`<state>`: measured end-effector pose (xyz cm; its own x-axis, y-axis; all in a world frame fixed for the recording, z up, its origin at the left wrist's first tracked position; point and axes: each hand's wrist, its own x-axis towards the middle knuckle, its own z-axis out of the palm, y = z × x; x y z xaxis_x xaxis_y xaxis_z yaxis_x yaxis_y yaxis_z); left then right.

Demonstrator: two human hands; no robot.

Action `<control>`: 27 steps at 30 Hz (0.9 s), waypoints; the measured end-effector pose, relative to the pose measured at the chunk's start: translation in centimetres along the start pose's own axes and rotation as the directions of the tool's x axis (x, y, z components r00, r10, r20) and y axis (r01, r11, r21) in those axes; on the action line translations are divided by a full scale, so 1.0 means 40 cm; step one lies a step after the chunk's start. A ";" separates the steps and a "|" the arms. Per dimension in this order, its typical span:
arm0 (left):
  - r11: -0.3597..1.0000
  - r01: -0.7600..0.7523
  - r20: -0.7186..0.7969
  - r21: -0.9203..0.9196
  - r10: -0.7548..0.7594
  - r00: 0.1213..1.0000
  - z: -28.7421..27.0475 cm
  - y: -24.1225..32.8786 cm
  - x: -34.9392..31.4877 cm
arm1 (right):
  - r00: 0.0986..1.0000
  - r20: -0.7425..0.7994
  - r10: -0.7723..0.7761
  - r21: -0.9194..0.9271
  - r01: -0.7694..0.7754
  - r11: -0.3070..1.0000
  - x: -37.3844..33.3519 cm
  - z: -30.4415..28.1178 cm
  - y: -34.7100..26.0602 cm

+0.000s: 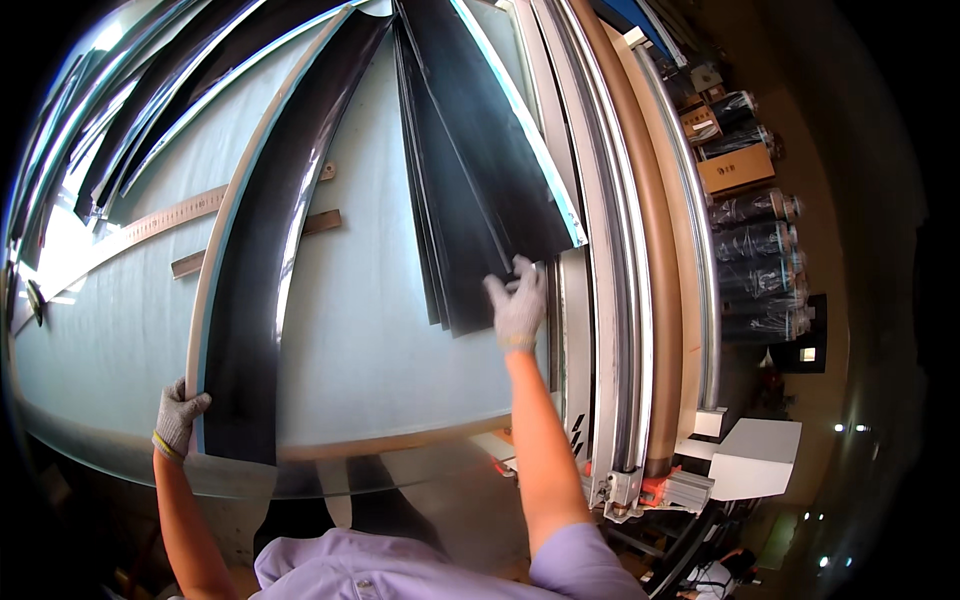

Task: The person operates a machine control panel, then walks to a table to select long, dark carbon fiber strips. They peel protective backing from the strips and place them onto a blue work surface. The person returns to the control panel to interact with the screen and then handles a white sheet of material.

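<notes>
My left hand [180,415], in a grey knit glove, is closed on the near left edge of a long black strip [245,300]. That strip has a pale border down its left side and runs away across the light table [400,390]. My right hand [520,305], gloved the same way, has its fingers spread over the near end of a fanned stack of black strips [460,200]. Whether its fingertips touch the stack I cannot tell. The stack's right edge carries a bright, pale blue border. Both groups of strips converge at the far end.
A long ruler [170,217] and a brown bar [190,263] pass beneath the strip. More dark strips [165,100] lie far left. Along the right runs a machine with rails and a brown roller [650,220]. Beyond are wrapped rolls [755,245], a cardboard box [737,169] and another person [715,578].
</notes>
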<state>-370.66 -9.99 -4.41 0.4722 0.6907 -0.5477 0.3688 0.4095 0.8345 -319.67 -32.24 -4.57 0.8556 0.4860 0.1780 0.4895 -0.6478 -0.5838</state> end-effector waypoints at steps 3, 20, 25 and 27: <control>1.000 0.004 0.025 -0.017 -0.004 1.000 0.005 0.005 0.007 | 0.932 0.074 -0.354 -0.071 0.359 0.931 -0.145 -0.014 0.002; 1.000 0.004 0.024 0.020 -0.004 1.000 0.015 0.020 0.005 | 0.960 0.246 0.132 0.137 -0.170 0.976 -0.114 -0.040 0.008; 0.999 0.008 0.026 0.045 -0.009 1.000 0.001 0.009 0.010 | 0.953 0.289 0.094 0.375 -0.203 0.905 -0.087 -0.065 0.005; 1.000 0.005 0.032 0.024 -0.006 0.999 0.010 0.020 0.005 | 0.941 0.317 0.119 0.419 -0.252 0.872 -0.070 -0.096 -0.020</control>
<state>-369.94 -9.76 -3.86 0.4953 0.6687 -0.5545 0.3905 0.3988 0.8297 -321.79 -35.33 -1.57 0.8100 0.5661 -0.1534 0.1408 -0.4416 -0.8861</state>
